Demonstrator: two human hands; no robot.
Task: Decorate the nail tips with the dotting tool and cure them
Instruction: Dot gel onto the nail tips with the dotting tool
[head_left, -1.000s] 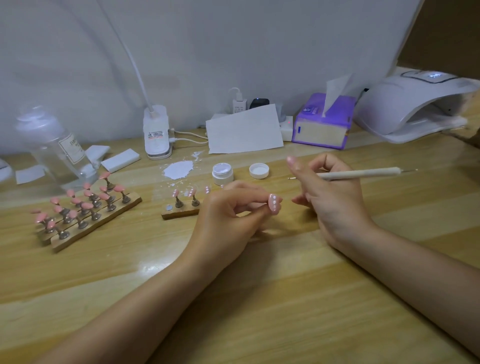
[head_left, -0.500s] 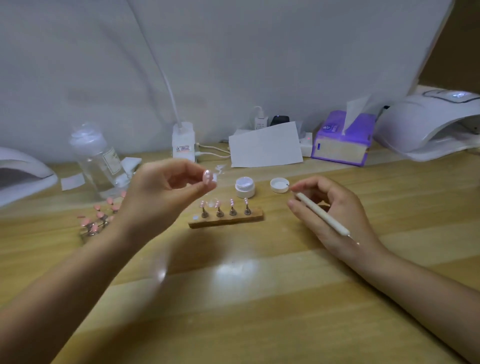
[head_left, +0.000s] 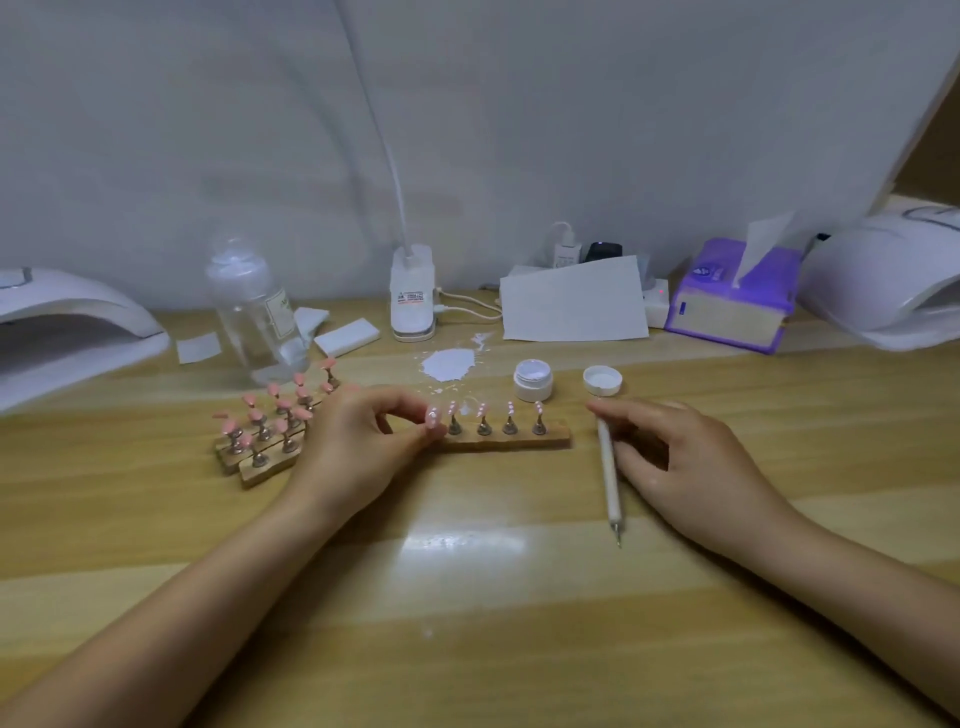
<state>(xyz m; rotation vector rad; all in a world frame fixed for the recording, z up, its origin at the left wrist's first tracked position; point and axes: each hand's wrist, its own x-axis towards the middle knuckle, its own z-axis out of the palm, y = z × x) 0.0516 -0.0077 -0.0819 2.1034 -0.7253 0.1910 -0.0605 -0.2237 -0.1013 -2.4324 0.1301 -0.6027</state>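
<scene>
A dotted nail tip (head_left: 432, 415) is pinched between the fingers (head_left: 415, 402) of the left hand (head_left: 358, 447), just at 9 o'clock of the wooden holder (head_left: 511, 441), whose long axis runs 9 to 3 o'clock; its left end is the nearest seat. The right hand (head_left: 691, 467) loosely holds the dotting tool (head_left: 608, 473), lying 12 to 6 o'clock on the bench (head_left: 467, 597). An open jar (head_left: 532, 380) and its lid (head_left: 602, 379) stand at 12 o'clock; nothing is seen blocking the way.

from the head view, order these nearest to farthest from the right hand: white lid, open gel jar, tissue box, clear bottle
Measured from the right hand:
1. White lid, just beyond its fingertips.
2. Open gel jar, beside the lid, farther left.
3. Tissue box, at the back right by the wall.
4. Clear bottle, far across on the left, past the left hand.
</scene>
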